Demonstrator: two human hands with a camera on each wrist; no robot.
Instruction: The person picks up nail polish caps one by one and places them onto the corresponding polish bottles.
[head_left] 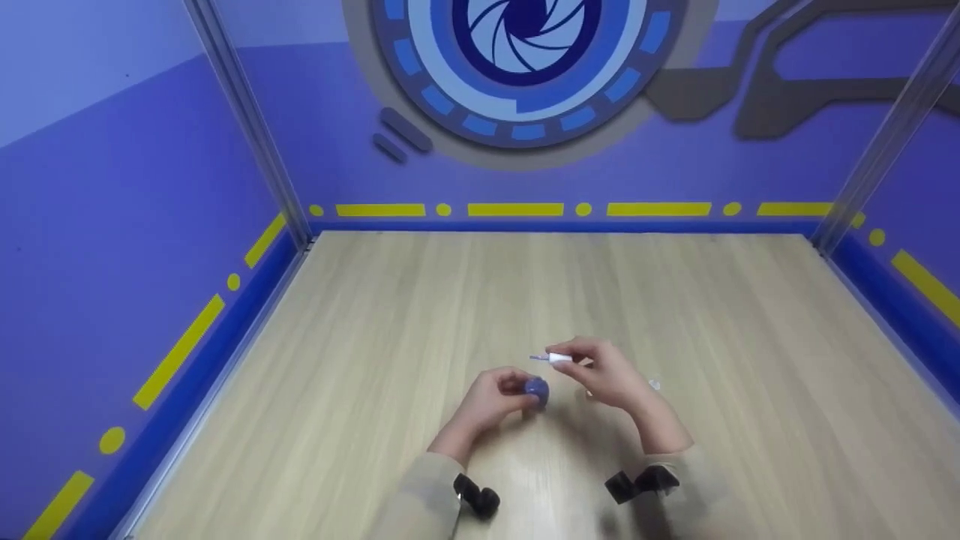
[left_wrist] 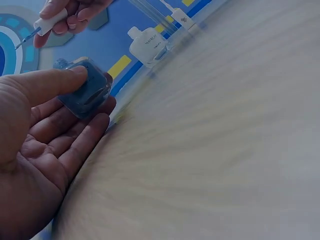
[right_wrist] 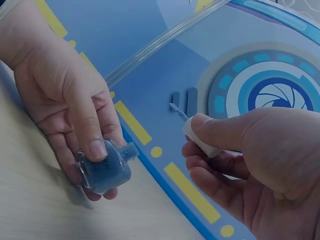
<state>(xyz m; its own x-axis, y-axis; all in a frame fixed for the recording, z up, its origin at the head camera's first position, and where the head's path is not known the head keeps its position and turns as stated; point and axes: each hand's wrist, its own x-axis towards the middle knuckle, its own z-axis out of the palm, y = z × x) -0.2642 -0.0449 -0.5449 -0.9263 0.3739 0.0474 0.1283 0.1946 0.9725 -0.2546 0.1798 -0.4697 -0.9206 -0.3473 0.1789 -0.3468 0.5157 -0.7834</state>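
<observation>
My left hand (head_left: 491,397) grips an uncapped bottle of blue nail polish (right_wrist: 107,170), thumb on its front face and fingers behind. The bottle is tilted, and its open neck shows in the right wrist view. Above it and to the right, my right hand (head_left: 606,375) pinches a white nail polish cap (head_left: 559,358) between thumb and fingers. A thin brush (right_wrist: 179,111) coated in blue extends from the cap, pointing left, apart from the bottle neck.
Beyond the hands, in the left wrist view, a bottle of white nail polish (left_wrist: 148,47) stands uncapped on the wooden table (head_left: 420,300). Near it is another white cap (left_wrist: 183,19) with its brush. Blue printed walls (head_left: 315,135) enclose the table at the back and sides.
</observation>
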